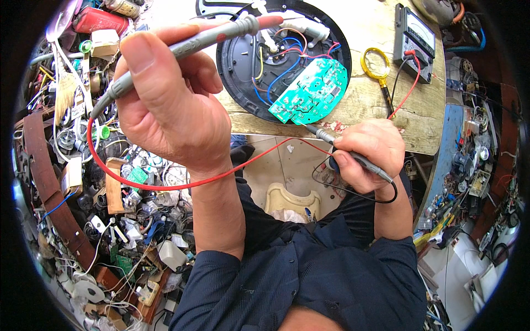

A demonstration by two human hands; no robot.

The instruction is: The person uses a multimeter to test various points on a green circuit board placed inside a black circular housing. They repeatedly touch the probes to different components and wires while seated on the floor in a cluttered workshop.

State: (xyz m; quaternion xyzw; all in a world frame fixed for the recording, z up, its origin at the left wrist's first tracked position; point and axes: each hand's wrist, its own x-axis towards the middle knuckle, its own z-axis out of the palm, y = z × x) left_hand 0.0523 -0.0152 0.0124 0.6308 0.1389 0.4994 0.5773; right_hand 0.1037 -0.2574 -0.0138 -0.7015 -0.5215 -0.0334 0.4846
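Wires [287, 71] are looping inside the black housing [241, 70], which is lying on the tabletop [425, 124] with the green board [317, 91] resting at its near right side. The person's right hand [372, 150] is curling snugly around the black-lead probe [326, 135] and bringing its tip to the board's near edge; whether they're touching, I can't tell. The left hand [171, 102] is gripping the red-lead probe [212, 41], holding it raised, its red tip pointing right. Beyond the right hand, a magnifier [375, 63] is lying near the meter [417, 34].
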